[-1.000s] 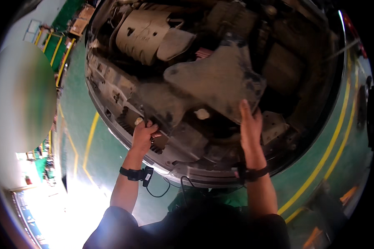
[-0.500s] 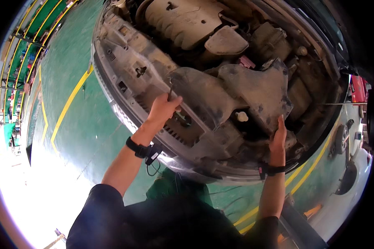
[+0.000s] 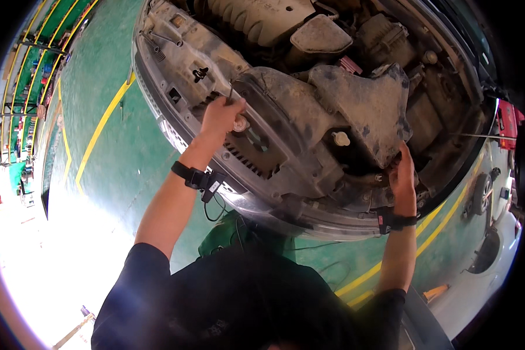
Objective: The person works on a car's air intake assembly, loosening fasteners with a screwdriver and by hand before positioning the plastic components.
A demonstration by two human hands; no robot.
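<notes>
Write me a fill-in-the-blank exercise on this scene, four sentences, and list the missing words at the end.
1. The hand at the near corner of the flat, dusty cover is the person's ____ one.
2. The wrist straps on both arms are ____ in colour.
3. The floor around the car is ____.
4. The painted lines on that floor are ____.

Missing words: right; black; green; yellow.

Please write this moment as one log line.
left hand: holds thin dark rod | right hand: at lower corner of dusty cover | pale cap: between hands, untouched
</notes>
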